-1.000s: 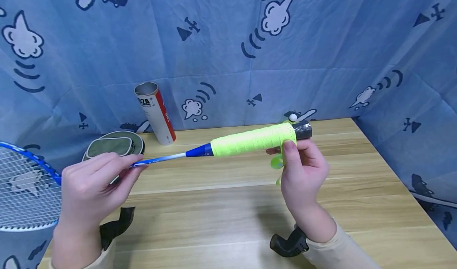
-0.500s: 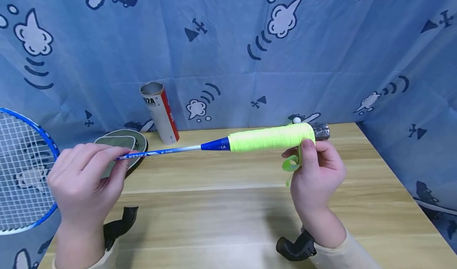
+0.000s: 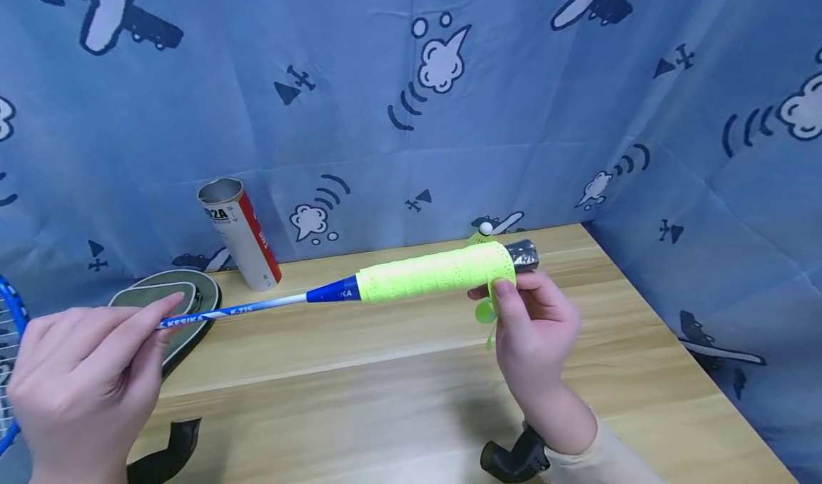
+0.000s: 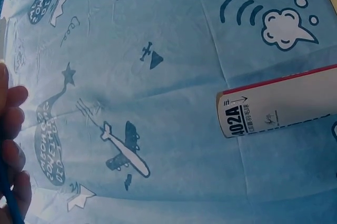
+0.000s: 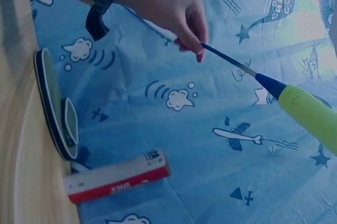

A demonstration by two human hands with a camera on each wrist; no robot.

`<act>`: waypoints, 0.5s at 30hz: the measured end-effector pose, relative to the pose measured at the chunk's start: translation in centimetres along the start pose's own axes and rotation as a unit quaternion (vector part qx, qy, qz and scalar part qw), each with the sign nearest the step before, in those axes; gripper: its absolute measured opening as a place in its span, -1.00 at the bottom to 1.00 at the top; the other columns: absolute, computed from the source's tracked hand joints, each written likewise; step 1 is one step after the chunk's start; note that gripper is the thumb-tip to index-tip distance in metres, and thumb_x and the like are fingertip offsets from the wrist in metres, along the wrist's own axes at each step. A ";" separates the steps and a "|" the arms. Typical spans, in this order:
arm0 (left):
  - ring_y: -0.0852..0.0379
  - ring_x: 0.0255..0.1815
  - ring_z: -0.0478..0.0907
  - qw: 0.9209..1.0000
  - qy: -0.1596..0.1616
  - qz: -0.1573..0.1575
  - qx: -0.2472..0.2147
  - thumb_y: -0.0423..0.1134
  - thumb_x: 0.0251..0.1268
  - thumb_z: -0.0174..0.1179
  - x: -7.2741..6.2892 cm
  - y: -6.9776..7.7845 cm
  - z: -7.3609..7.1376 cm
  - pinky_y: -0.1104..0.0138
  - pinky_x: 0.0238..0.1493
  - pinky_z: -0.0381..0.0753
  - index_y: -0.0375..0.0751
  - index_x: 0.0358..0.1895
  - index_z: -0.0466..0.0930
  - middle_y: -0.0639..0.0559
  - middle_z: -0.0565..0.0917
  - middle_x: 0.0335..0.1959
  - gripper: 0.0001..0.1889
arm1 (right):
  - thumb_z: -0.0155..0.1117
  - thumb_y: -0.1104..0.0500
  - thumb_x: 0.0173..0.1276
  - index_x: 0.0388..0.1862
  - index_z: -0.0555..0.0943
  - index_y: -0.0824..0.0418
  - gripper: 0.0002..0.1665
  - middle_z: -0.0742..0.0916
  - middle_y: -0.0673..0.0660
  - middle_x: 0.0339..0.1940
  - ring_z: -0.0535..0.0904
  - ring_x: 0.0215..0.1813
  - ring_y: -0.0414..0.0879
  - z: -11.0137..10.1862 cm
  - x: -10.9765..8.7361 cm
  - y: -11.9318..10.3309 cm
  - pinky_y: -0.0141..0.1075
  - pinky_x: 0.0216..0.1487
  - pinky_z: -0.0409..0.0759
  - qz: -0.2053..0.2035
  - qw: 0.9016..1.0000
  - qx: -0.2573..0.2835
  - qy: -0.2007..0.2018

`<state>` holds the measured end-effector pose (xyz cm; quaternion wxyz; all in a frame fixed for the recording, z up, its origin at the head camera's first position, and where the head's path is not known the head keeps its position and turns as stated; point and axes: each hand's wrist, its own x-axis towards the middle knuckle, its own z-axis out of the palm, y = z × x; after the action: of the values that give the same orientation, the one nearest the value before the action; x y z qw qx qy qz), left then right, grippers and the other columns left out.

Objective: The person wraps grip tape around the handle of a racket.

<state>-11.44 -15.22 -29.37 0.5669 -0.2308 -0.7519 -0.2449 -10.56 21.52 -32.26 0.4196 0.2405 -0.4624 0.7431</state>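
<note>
A badminton racket point(image 3: 270, 303) is held up across the head view, its handle wrapped in neon yellow-green grip tape point(image 3: 437, 273). My left hand point(image 3: 90, 377) pinches the thin blue and white shaft close to the strung head point(image 3: 8, 348), which is mostly cut off at the left edge. Near the black butt end point(image 3: 525, 255), my right hand point(image 3: 536, 327) pinches the tape between thumb and fingers. A loose curl of tape point(image 3: 486, 311) hangs below that hand. In the right wrist view the left hand point(image 5: 184, 21) grips the shaft, beyond the wrapped handle point(image 5: 310, 113).
A white and red shuttlecock tube point(image 3: 247, 245) stands at the back of the wooden table point(image 3: 642, 370). Left of it lies a dark green case point(image 3: 202, 313), partly behind the left hand. A yellow shuttlecock point(image 3: 484, 231) sits by the patterned blue curtain point(image 3: 359, 113).
My left hand has shifted along the shaft toward the racket head, showing more lettering. The head view has turned right, so the strung head has mostly left the frame. My right hand keeps its hold.
</note>
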 end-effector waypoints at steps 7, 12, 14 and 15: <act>-0.16 -0.62 0.29 1.000 -0.025 0.017 -0.002 -0.20 0.44 0.11 -0.3 -0.1 -0.3 0.44 -0.31 0.12 -0.33 -0.19 0.83 -0.24 0.63 -0.59 -0.67 | 0.34 0.47 0.37 -0.43 0.51 0.61 -0.76 0.74 0.24 -0.30 0.70 -0.48 -0.03 0.5 -0.5 0.4 -0.28 -0.38 0.72 0.019 1.000 -0.023 0.010; -0.06 -0.67 0.21 0.999 -0.038 0.029 -0.007 -0.14 0.42 0.09 -0.3 -0.4 -0.2 0.54 -0.38 0.05 -0.35 -0.24 0.83 -0.17 0.58 -0.66 -0.62 | 0.33 0.46 0.38 -0.40 0.59 0.54 -0.84 0.71 0.20 -0.32 0.65 -0.45 -0.06 0.1 -0.2 0.4 -0.27 -0.39 0.73 0.029 0.999 -0.019 0.001; -0.04 -0.65 0.21 0.998 -0.053 0.027 -0.007 -0.11 0.45 0.07 -0.3 -0.5 -0.3 0.56 -0.36 0.06 -0.36 -0.23 0.83 -0.17 0.58 -0.65 -0.59 | 0.33 0.46 0.39 -0.37 0.62 0.52 -0.87 0.71 0.20 -0.32 0.63 -0.45 -0.07 -0.1 0.0 0.3 -0.26 -0.39 0.74 0.030 0.999 -0.011 -0.008; -0.03 -0.65 0.21 0.998 -0.057 0.027 -0.006 -0.12 0.45 0.05 -0.3 -0.6 -0.2 0.53 -0.39 0.08 -0.36 -0.23 0.83 -0.16 0.58 -0.65 -0.59 | 0.33 0.47 0.39 -0.36 0.63 0.51 -0.89 0.70 0.20 -0.32 0.63 -0.45 -0.07 -0.2 0.0 0.3 -0.25 -0.39 0.74 0.029 0.999 -0.005 -0.013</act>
<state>-11.53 -15.82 -29.66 0.5284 -0.2679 -0.7750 -0.2201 -10.83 21.65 -32.45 0.3927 0.2344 -0.4783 0.7498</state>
